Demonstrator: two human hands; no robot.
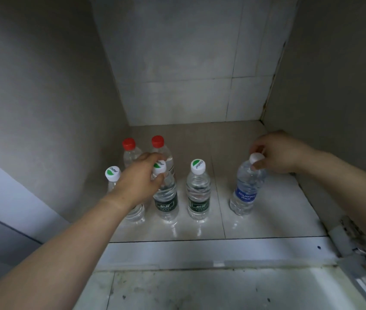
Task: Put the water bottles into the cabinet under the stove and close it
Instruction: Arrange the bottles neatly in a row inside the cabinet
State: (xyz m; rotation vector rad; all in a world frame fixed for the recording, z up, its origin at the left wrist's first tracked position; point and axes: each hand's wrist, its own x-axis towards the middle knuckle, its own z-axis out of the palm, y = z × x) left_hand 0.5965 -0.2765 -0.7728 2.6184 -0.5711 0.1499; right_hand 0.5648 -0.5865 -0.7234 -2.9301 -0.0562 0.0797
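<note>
- Cabinet [267,220]: six upright water bottles on its tiled floor.
- Two red-capped [157,141] at the back; three green-labelled [198,193] in front; one blue-labelled [245,189] apart, right.
- Left hand [139,177] grips the middle green bottle's neck [165,186].
- Right hand [278,153] pinches the blue bottle's cap.

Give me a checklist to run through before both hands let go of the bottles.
1. Blue-label bottle upright on the cabinet floor: ok.
2. Right hand grips its white cap: ok.
3. Left hand grips the neck of the green-label bottle: ok.
4. That bottle's base flat on the floor: ok.
5. Red-cap bottles behind stand clear of the hands: cannot tell.
6. Cabinet door closed: not ok.
</note>
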